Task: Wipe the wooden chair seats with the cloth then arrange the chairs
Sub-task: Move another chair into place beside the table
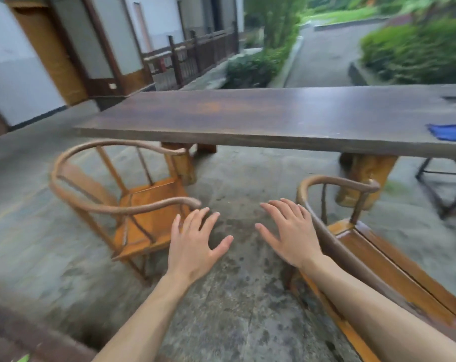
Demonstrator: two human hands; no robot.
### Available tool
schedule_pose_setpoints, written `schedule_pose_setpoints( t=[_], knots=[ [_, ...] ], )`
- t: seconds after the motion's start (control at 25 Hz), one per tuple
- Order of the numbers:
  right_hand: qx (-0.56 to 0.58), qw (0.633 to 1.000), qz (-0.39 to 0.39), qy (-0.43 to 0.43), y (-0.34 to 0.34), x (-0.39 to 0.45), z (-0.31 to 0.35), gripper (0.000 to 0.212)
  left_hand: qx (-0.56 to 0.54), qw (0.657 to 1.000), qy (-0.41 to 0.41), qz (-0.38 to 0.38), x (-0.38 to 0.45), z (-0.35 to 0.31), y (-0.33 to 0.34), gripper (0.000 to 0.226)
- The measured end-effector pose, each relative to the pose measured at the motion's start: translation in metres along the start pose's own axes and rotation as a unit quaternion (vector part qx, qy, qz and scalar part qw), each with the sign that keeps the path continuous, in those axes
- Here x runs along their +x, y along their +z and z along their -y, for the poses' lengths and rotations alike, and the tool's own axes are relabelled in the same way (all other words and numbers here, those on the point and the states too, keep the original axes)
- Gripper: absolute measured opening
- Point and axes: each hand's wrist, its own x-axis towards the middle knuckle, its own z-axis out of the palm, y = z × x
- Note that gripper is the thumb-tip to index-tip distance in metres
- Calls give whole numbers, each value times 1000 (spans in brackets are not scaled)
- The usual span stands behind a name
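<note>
Two wooden round-backed chairs stand on the stone floor in front of a long dark table [247,118]. The left chair [148,218] has an orange seat and a curved armrest ending near my left hand [195,244]. The right chair [378,254] stands close by my right forearm. My right hand [289,231] hovers just left of its curved back rail. Both hands are empty, fingers spread, palms down over the floor between the chairs. A folded blue cloth [447,132] lies on the table's right end, far from both hands.
The table rests on thick pale wooden legs [362,178]. A black metal frame [446,189] stands under its right end. A building wall with a wooden door [46,48] is at left, a railing and green shrubs behind. Stone floor lies between the chairs.
</note>
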Motion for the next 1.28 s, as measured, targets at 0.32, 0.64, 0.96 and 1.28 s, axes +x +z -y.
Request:
schedule_pose_setpoints(
  t=[0.32,0.64,0.96,1.28],
  knots=[
    [-179,945,-29,273,-41,-46,-47,51,-139,958,247,45,116,-54,83,66],
    [-267,861,-38,432,-77,-114,-24,54,-214,895,385,75,125,-114,105,64],
    [-273,830,-29,485,-83,-145,-9,54,-195,875,425,130,117,-126,124,69],
    [-272,855,-68,437,-12,-193,-20,42,-177,882,406,157,100,-107,207,65]
  ],
)
